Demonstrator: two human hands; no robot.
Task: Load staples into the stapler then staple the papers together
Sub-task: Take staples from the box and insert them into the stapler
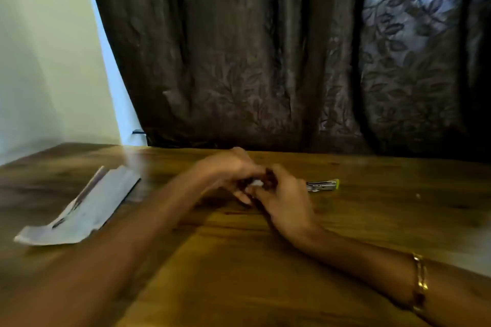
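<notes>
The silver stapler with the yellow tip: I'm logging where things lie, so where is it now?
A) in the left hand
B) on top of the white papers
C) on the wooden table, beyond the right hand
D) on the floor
C: the silver stapler with the yellow tip lies on the wooden table, just past the right hand.

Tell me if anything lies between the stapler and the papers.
Yes: both hands, left hand and right hand, sit on the table between the stapler and the papers.
</notes>
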